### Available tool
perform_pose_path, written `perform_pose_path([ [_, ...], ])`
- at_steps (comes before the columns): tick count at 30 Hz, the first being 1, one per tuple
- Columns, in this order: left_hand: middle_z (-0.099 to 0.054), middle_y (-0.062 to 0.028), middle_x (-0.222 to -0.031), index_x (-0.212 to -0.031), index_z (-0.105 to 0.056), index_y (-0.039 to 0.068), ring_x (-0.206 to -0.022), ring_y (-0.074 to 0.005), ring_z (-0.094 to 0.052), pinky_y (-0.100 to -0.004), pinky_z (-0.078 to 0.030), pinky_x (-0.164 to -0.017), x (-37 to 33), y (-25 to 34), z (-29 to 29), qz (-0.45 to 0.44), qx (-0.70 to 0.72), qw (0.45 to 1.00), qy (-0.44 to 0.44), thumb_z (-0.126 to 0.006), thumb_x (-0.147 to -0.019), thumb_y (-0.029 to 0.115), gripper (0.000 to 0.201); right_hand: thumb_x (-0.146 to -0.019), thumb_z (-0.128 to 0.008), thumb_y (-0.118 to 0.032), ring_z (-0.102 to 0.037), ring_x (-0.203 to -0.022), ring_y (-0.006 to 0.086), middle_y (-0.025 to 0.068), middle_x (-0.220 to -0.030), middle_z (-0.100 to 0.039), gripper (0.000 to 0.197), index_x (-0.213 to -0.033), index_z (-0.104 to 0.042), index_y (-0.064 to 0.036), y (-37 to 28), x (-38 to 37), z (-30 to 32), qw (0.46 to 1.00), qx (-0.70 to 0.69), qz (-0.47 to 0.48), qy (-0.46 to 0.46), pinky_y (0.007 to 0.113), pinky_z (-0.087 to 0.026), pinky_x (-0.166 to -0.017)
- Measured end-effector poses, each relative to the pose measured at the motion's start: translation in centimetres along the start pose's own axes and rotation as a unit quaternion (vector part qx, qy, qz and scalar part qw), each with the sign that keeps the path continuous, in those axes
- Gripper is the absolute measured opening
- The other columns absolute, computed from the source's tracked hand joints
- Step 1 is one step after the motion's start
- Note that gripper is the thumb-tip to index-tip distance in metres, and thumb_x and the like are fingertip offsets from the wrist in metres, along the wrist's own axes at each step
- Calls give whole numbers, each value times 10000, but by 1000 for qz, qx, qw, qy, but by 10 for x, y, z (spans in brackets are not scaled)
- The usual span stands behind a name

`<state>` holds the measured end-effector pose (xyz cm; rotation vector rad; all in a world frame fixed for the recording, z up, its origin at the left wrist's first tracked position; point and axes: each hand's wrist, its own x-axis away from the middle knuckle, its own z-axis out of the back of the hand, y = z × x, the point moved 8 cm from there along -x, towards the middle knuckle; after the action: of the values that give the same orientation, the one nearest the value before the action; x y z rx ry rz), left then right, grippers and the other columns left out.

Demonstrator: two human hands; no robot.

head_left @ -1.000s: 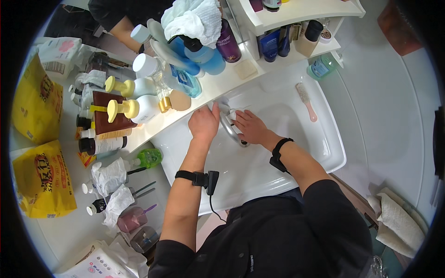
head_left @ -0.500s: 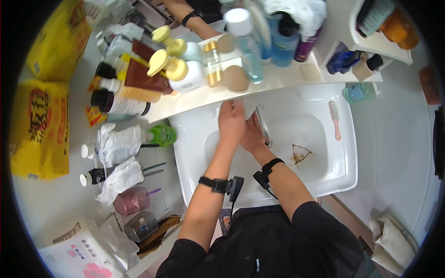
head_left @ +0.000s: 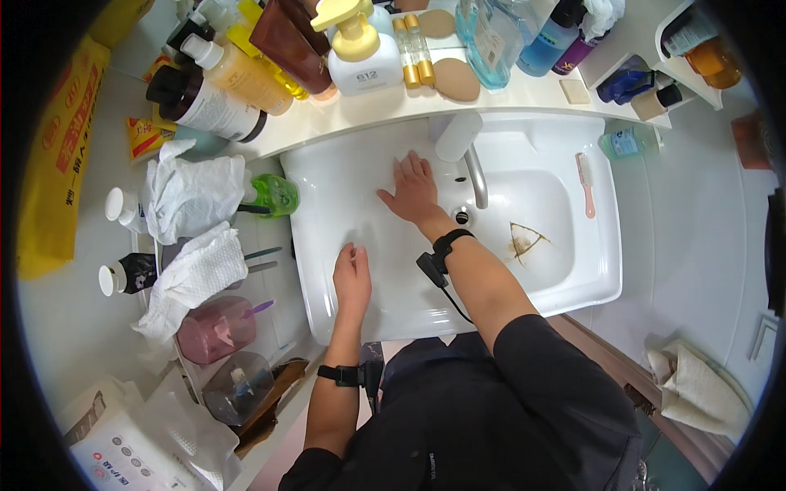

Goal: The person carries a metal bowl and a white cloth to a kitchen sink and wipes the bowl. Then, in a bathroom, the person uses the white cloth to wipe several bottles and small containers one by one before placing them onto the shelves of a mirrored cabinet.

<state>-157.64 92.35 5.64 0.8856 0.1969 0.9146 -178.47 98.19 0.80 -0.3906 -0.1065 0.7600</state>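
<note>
The sink [head_left: 336, 196] is glossy white and roughly rectangular with rounded corners, a broad smooth expanse at its left and a deeper hollow at its right, marked by a brown-lined triangle [head_left: 526, 240]. At its back edge stands the faucet [head_left: 478, 178], thick and whitish at the base, its slim silver spout curving forward near the round drain [head_left: 462, 216].

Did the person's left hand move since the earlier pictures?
Yes. Judged against the faucet, which it was beside earlier, the left hand has moved farther left and toward the sink's near edge.
</note>
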Motion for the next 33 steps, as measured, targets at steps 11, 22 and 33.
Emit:
perform_pose_path([
  [11,-592,-163,-1040,-1101,-583,-2,-831,-233,-616,-320,-498,-739,-2,60,-38,-117,37,990,-69,-550,-875,234,328,-844,-536,-382,-440,-1197,288,161,-1195,-536,517,-1205,-517,-12,-18,88,-18,989,-33,125,-69,409,-314,-1025],
  [22,-610,-75,-851,-1079,-606,10,-693,-142,-585,-275,-466,-589,10,115,-187,-32,155,942,-295,-625,-817,231,343,-870,-519,-328,-575,-906,356,198,-978,-590,409,-1070,-576,25,66,232,53,991,-106,3,-82,413,-460,-817],
  [33,-657,-87,-670,-810,-712,83,-608,-186,-629,-313,-483,-606,41,28,-227,-12,22,945,-326,-638,-731,305,247,-886,-519,-319,-554,-998,380,245,-1064,-577,452,-1164,-538,38,168,287,108,978,-147,-146,-28,389,-449,-867],
])
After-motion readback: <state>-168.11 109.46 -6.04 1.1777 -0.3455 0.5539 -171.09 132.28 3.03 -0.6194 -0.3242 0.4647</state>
